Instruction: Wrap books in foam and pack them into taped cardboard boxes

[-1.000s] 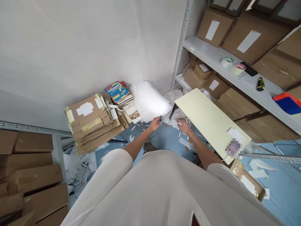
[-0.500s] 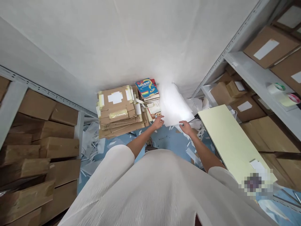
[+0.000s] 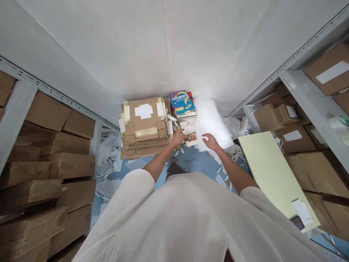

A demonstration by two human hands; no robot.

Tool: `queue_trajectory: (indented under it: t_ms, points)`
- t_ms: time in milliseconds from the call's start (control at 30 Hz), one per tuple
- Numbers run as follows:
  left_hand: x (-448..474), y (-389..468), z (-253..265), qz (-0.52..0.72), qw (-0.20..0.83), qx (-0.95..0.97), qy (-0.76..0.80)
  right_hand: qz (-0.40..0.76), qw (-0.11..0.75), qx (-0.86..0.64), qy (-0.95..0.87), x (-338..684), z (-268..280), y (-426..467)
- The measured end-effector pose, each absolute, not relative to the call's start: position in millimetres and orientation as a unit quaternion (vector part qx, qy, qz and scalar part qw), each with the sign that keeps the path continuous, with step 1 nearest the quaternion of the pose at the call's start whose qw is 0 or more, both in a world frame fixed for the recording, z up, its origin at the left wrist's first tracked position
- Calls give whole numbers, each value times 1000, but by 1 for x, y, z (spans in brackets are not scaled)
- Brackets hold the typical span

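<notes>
My left hand (image 3: 178, 138) is at the left edge of a pale book with a food picture on its cover (image 3: 190, 131); its fingers are partly extended, and whether they touch the book is unclear. My right hand (image 3: 210, 141) hovers with thumb and fingers apart, just right of that book and over the near left edge of a stack of white packing sheets (image 3: 214, 122). Behind the pale book lies a pile of books topped by a blue book (image 3: 181, 103). Flattened cardboard boxes (image 3: 144, 127) are stacked to the left of my left hand.
Shelves of cardboard boxes stand on the left (image 3: 72, 165) and right (image 3: 293, 136). A pale yellow tabletop (image 3: 272, 167) with a white paper (image 3: 302, 211) juts out at right. Paper scraps and plastic litter the blue floor (image 3: 188, 154). A white wall (image 3: 163, 47) rises behind.
Both hands have shifted left relative to the white sheets. My right hand has left the sheets' front edge, and more of the pale book shows between the hands. The view has turned slightly.
</notes>
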State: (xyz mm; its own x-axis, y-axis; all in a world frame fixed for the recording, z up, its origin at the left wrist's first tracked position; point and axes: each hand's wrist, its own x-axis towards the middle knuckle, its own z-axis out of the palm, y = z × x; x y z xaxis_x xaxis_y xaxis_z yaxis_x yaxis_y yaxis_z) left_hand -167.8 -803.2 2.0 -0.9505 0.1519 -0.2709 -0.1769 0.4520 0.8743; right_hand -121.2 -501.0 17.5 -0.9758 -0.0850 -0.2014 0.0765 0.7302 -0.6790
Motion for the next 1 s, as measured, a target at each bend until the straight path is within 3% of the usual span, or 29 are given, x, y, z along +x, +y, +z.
queue_trajectory:
  t_ms: [233,500,667,833,1000]
  points:
    - [-199,-817,-2,546,130,-27,827,-415,108,27,903,-160,16,-511]
    - [-285,-833,-9,562,58,-35,824,-446,63,67,890,-296,8,-555]
    - [-316,-844,-9,560,75,-43,824,-458,57,102,881,-365,9,-585]
    - [-319,-844,-7,574,122,-62,808,-470,94,158,863,-380,4,-596]
    - [-326,-835,-11,603,78,-151,779,-492,77,180,848,-378,-3,-594]
